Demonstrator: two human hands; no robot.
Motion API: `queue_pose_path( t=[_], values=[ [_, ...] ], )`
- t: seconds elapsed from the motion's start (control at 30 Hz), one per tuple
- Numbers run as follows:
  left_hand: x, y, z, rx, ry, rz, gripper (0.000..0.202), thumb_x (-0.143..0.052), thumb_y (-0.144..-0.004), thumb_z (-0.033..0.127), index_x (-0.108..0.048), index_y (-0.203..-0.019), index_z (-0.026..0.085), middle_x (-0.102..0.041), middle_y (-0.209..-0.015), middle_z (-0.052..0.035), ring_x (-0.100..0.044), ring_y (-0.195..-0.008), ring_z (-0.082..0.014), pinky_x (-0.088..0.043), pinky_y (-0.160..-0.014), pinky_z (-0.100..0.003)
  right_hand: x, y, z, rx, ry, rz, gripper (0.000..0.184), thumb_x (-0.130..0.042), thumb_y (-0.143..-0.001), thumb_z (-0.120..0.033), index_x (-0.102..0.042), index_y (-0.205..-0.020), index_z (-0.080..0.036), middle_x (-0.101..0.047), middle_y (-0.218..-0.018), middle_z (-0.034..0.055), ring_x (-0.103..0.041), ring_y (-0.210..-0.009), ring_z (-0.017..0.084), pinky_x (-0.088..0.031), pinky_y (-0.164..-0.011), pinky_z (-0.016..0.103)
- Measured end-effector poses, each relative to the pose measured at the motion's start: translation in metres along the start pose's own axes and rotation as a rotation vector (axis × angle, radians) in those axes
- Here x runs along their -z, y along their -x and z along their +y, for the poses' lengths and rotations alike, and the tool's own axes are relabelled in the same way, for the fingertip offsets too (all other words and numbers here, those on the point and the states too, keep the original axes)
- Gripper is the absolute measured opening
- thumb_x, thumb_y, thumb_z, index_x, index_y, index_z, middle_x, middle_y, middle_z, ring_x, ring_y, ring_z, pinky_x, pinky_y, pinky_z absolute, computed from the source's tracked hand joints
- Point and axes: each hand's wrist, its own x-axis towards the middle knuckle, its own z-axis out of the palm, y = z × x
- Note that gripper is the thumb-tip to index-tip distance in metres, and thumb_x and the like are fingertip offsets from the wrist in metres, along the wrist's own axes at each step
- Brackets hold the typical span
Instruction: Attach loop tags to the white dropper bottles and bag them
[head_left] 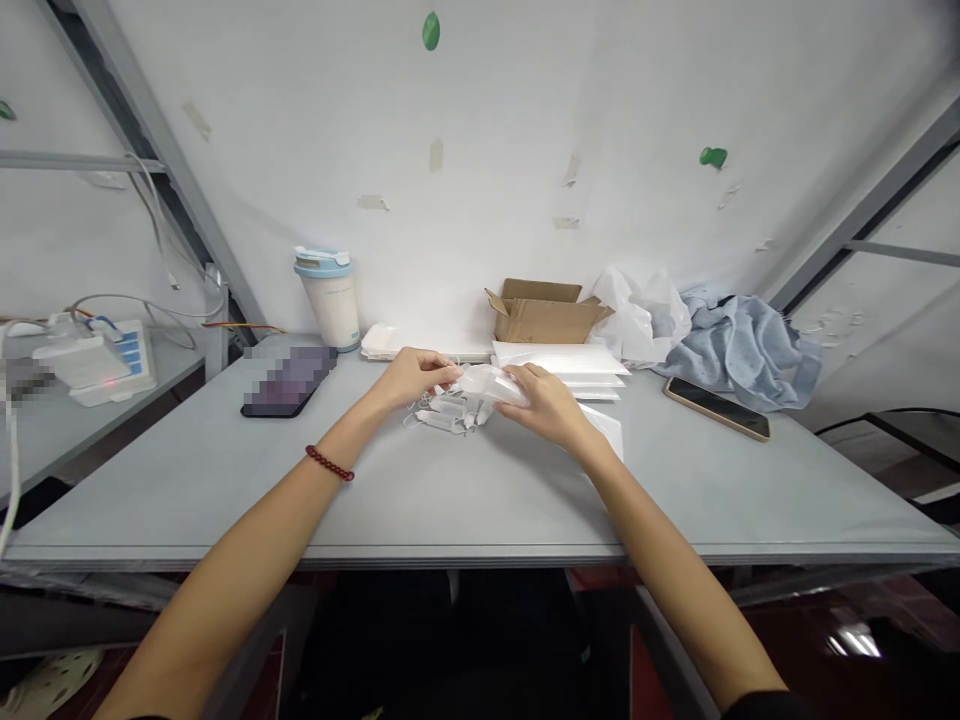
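Over the middle of the table, my right hand [546, 405] is closed round a translucent white plastic piece [481, 380], which looks like a small bag or wrapper. My left hand [418, 378] faces it with thumb and fingers pinched together at the piece's left side; what lies between those fingertips is too small to make out. Below the hands lies a loose pile of small white pieces with thin strings, like tags [444, 414]. Flat white packets [559, 357] are stacked just behind my right hand, and another white sheet [606, 430] shows partly under the right wrist.
An open cardboard box [551, 320], a white plastic bag [637, 315] and a bunched blue cloth [746, 345] stand along the wall. A phone [716, 408] lies at right. At left are a lidded cup [330, 300] and a dark, partly blurred phone-like slab [292, 385].
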Motion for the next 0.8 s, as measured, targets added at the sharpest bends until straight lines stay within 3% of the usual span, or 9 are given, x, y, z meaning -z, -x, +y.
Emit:
queue_pose_path(
  t=[0.23,0.4,0.63,0.8],
  values=[
    [-0.011,0.005,0.001,-0.064,-0.204,-0.076,0.032,-0.064,-0.075,0.046,-0.073,-0.068,0.016,-0.059,-0.055,0.0014,-0.052,-0.055,-0.0136,-0.037,-0.05,-0.024,0.001,0.001,-0.005,-0.017,0.02,-0.026,0.044,-0.066,-0.085,-0.032,-0.058,-0.123,-0.012,-0.064,-0.108,0.0127,-0.059,-0.091,0.024,-0.041,-0.072,0.03],
    [-0.01,0.002,-0.002,-0.137,-0.252,0.049,0.025,-0.068,-0.069,0.04,-0.075,-0.069,0.016,-0.072,-0.07,-0.0027,-0.061,-0.069,-0.0184,-0.045,-0.064,-0.027,0.001,0.001,-0.005,-0.005,0.018,-0.025,0.043,-0.066,-0.085,-0.032,-0.058,-0.122,-0.012,-0.064,-0.107,0.0122,-0.059,-0.092,0.024,-0.041,-0.072,0.031],
    [-0.014,0.002,-0.005,-0.113,-0.18,0.136,0.021,-0.075,-0.061,0.036,-0.073,-0.065,0.016,-0.07,-0.064,-0.0032,-0.06,-0.062,-0.0168,-0.042,-0.057,-0.026,-0.003,0.001,-0.005,0.015,0.012,-0.025,0.04,-0.066,-0.085,-0.032,-0.059,-0.12,-0.014,-0.064,-0.108,0.0124,-0.06,-0.097,0.025,-0.042,-0.077,0.032],
    [-0.021,0.006,-0.004,-0.06,-0.118,0.025,0.013,-0.076,-0.06,0.03,-0.076,-0.065,0.018,-0.069,-0.059,-0.0015,-0.056,-0.053,-0.0142,-0.037,-0.05,-0.024,-0.005,0.001,-0.009,0.026,0.012,-0.068,0.039,-0.067,-0.084,-0.03,-0.059,-0.119,-0.015,-0.063,-0.11,0.012,-0.059,-0.098,0.025,-0.043,-0.078,0.032]
  ],
)
